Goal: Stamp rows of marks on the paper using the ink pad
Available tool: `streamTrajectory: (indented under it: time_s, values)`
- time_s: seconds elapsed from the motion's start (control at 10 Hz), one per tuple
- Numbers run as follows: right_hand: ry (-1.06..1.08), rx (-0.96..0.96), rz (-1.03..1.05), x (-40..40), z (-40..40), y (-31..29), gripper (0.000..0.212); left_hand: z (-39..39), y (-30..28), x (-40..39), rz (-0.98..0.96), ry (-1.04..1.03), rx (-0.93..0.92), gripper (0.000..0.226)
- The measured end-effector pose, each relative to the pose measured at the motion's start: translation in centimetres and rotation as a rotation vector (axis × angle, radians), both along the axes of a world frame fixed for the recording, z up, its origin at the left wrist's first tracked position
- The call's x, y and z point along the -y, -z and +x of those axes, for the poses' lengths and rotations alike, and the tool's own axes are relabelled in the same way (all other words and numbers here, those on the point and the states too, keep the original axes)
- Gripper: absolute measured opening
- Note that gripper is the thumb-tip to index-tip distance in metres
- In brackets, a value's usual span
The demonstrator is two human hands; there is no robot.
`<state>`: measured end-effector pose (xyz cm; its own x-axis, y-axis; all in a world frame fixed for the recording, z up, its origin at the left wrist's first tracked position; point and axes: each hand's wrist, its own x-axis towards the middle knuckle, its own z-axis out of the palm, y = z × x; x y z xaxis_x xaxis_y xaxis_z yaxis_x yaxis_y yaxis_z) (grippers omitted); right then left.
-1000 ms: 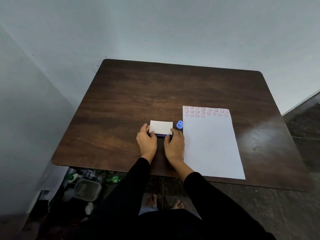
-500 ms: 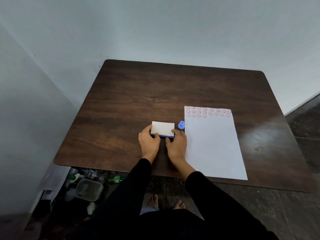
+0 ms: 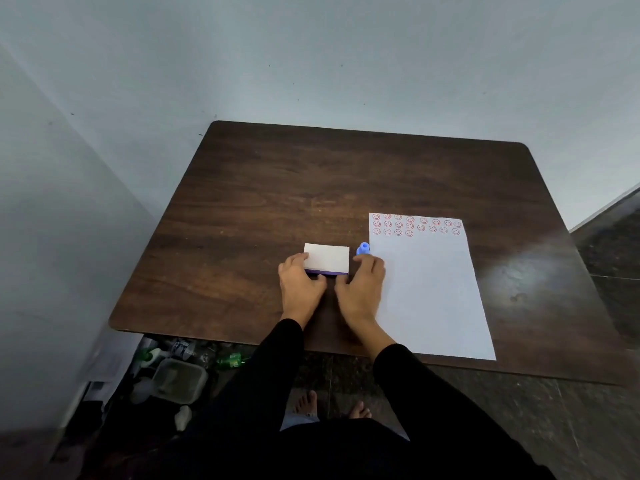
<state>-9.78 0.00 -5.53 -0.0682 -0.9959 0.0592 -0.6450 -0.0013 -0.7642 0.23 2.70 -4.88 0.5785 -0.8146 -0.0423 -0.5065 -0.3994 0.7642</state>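
Observation:
The ink pad (image 3: 327,257), a white-lidded box with a purple base, lies closed on the brown table (image 3: 277,188). My left hand (image 3: 300,284) grips its left end, thumb at the front edge. A small blue stamp (image 3: 362,248) stands upright between the pad and the white paper (image 3: 429,292). My right hand (image 3: 362,287) is blurred, its fingers spread, with the fingertips touching the stamp's near side; its thumb is by the pad's front right corner. Red smiley marks (image 3: 415,225) fill the paper's top in three rows, the third one short.
Walls stand close behind and left of the table. Below the table's near left edge, bottles and a plastic container (image 3: 180,377) lie on the floor. My bare feet (image 3: 329,405) show under the near edge. Dark floor lies to the right.
My right hand has left the ink pad's right front and slid right toward the blue stamp. My left hand stays on the pad, which has not moved.

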Motion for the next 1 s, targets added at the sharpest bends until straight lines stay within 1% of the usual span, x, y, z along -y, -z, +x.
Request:
streamTrajectory:
  time_s: [0.1,0.2,0.3,0.4,0.5,0.6,0.7,0.8,0.9,1.0]
  values:
    - [0.027,-0.052,-0.035,1.7,-1.2,-0.7,0.052,0.2,0.0,-0.1,-0.014,-0.001,-0.006,0.053]
    - [-0.192,-0.217,0.021,3.3,-2.2,-1.0,0.062,0.1,-0.1,0.0,-0.031,0.003,-0.009,0.055]
    - [-0.281,-0.211,0.044,3.9,-2.6,-1.0,0.049,0.1,0.0,0.1,-0.032,0.011,-0.001,0.058]
    - [-0.262,-0.183,0.025,3.8,-2.6,-1.0,0.035,0.1,0.0,0.1,-0.031,0.008,-0.008,0.057]
    - [-0.259,-0.172,0.010,3.6,-2.5,-0.8,0.031,0.0,0.1,0.1,-0.038,0.007,-0.008,0.057]
    - [-0.266,-0.180,0.003,3.4,-2.7,-0.5,0.032,-0.1,-0.1,0.0,-0.043,0.003,-0.025,0.058]
    - [-0.282,-0.169,-0.024,3.2,-3.1,-0.3,0.037,-0.2,-0.2,0.0,-0.071,0.007,-0.030,0.058]
    - [-0.247,-0.196,-0.071,2.9,-3.9,-0.2,0.045,-0.2,-0.2,-0.2,-0.040,0.031,-0.008,0.060]
    - [-0.153,-0.260,-0.060,2.6,-4.8,0.4,0.050,-0.1,0.0,-0.2,-0.002,0.041,0.044,0.072]
    - [-0.073,-0.297,-0.059,1.9,-5.3,0.7,0.049,-0.6,0.4,-0.8,0.035,0.064,0.251,0.084]
